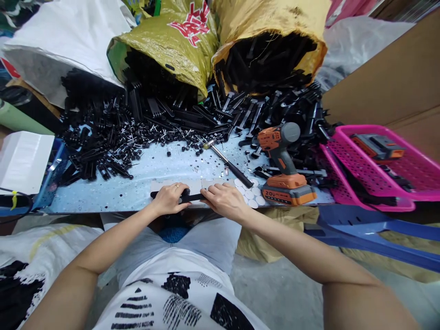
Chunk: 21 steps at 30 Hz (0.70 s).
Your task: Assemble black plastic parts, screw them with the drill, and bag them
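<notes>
At the front edge of the blue table, both my hands grip a long black plastic part [193, 198]. My left hand [171, 197] is closed around its left portion, where a black round piece shows by the fingers. The fingers of my right hand [224, 200] are wrapped over its right end, so that end is hidden. Beneath the hands lies a pale flat strip [193, 185]. A small hammer [229, 165] with a black handle lies just beyond my right hand. White round stickers [250, 192] are beside that hand, and an orange cordless drill [283, 165] stands farther right.
Loose black parts [99, 137] and small pins cover the table's back. Behind them, a white sack [68, 36], a green sack [165, 41] and a yellow sack [271, 18] lie with mouths facing me. Pink baskets [412, 169] stand at right, a blue bin [51, 183] at left.
</notes>
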Available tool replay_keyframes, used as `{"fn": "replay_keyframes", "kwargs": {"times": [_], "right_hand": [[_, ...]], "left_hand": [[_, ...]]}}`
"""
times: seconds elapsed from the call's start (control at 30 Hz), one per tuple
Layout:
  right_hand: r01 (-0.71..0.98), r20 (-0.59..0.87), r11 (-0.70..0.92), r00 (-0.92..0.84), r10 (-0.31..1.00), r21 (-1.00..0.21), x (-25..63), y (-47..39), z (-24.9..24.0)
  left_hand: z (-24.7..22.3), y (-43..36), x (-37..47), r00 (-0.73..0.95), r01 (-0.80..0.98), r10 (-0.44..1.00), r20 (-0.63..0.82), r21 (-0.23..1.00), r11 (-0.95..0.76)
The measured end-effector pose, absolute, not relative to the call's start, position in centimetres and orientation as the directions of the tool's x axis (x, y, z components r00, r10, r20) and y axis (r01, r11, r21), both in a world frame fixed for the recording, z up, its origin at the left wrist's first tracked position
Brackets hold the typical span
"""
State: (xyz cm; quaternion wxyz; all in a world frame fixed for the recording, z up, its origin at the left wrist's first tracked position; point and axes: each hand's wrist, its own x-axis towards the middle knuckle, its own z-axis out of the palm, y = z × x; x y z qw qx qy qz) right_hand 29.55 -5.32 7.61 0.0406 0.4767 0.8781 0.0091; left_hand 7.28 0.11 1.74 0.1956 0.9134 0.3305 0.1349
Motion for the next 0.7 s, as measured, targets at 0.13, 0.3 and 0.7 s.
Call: {"fn": "replay_keyframes", "kwargs": {"times": [0.13,0.3,0.7], "right_hand": [[0.822,-0.094,0.569,-0.564,0.820,0.032,30.1,-4.8,7.5],[0.850,-0.283,0.522,-0.519,0.807,-0.073,31.1,-2.5,5.6],[0.928,-0.026,0.145,-0.164,0.986,-0.343,27.7,7.9,3.1]], "left_hand": [[1.5,-0.5,7.6,0.745,0.555,0.656,0.124,0.430,-0.712],[1.4,1.7,9.1,0.779,0.563,0.627,0.000,0.441,-0.699],[1.4,9.6,5.6,0.064,0.670,0.998,-0.023,0.742,-0.026]]}}
